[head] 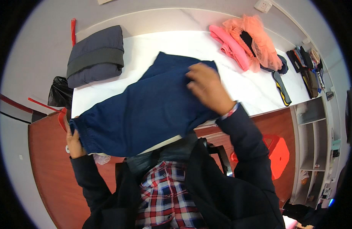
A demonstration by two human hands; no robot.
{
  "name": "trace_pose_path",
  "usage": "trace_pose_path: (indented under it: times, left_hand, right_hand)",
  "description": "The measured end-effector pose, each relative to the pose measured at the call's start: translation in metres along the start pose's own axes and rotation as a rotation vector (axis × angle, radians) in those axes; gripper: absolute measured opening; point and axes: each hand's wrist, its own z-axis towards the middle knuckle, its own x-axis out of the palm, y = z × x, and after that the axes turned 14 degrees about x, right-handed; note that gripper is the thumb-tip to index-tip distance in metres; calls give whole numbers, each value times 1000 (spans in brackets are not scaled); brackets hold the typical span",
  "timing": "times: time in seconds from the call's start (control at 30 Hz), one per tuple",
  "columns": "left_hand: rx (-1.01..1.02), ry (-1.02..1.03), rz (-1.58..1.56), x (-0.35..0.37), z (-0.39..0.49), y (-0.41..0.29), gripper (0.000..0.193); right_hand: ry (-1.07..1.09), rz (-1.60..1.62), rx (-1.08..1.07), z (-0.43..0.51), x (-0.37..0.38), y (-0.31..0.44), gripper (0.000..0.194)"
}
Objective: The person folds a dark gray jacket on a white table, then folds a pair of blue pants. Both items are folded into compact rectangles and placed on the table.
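Note:
Navy blue trousers [153,106] lie spread over the front of the white table [141,43] and hang past its near edge towards my lap. At their elastic waistband, on the left, my left hand [75,143] grips the fabric, with the fingers partly hidden by the cloth. My right hand [208,87] is over the right part of the trousers, blurred, with bent, spread fingers and nothing seen in its grasp. Whether it touches the cloth cannot be told. A pale strip of lining or cloth shows along the trousers' lower edge.
A folded dark grey garment [95,57] sits at the table's back left. To the right lie a pink garment [231,48], a peach tulle garment [264,45] and a grey-yellow strip [280,88]. Folded clothes [304,68] fill the far right. A red stool [279,157] stands beside shelves [310,137].

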Motion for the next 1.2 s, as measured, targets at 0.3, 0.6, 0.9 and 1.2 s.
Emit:
trace_pose_path:
  times: [0.3,0.6,0.9,1.2]
  left_hand:
    - [641,299,1349,4,-26,-9,90]
    - [764,769,1276,27,-60,-49,51]
    - [594,261,932,1,-11,-115,32]
    - [-107,327,580,8,160,-18,33]
  right_hand:
    - [232,-311,76,-24,-29,-52,81]
    - [197,-97,124,-43,-32,-44,52]
    - [-98,341,333,-36,-153,-44,31]
    - [260,-203,633,84,-108,-112,32]
